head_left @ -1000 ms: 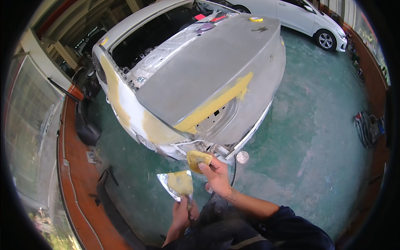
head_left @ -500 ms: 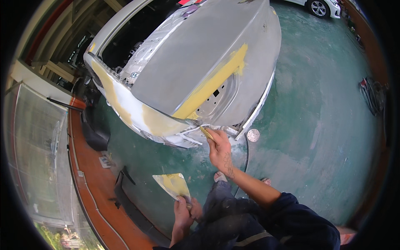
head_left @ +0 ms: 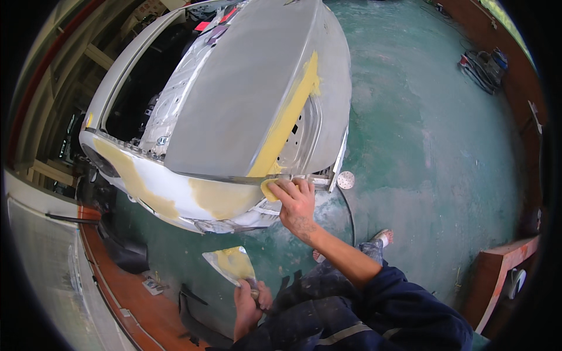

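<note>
Right hand pinching a flat yellow spreader at the rear corner of a grey-and-white car body, left hand clasping a yellow-smeared triangular silver plate above the green floor

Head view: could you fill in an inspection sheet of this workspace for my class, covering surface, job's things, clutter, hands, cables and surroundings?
Surface: grey boot lid, with a yellow paste strip near its rear edge.
Job's things: yellow spreader at the car's rear corner, contact unclear; triangular plate bearing yellow paste.
Clutter: round pale disc and dark curved panel on or near the floor.
Hands: right hand grips the spreader; left hand grips the plate's narrow end.
Cables: black cable on the floor near the feet; its ends are unclear.
Surroundings: green floor; orange ledge at left.
</note>
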The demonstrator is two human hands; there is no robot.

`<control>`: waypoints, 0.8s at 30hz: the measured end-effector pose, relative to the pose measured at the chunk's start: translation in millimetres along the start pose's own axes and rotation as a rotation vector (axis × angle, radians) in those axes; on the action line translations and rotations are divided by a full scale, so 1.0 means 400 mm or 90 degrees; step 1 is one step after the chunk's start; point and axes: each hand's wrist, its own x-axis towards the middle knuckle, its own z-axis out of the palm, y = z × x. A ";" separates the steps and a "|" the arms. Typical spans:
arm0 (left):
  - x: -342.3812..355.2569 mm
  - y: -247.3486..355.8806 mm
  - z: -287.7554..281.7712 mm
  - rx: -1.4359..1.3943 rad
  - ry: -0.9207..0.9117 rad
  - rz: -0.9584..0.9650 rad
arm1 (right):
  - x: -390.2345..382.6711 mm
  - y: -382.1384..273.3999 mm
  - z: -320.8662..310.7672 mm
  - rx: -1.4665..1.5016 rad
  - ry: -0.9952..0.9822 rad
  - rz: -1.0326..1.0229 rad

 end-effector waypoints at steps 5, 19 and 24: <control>0.041 0.024 -0.055 0.018 -0.123 -0.039 | -0.012 0.026 -0.011 -0.020 0.089 0.088; 0.026 0.037 -0.107 0.001 -0.208 -0.065 | -0.001 -0.008 -0.001 0.001 0.079 0.064; 0.025 0.044 -0.101 -0.014 -0.199 -0.078 | 0.036 0.043 0.022 0.047 0.128 0.184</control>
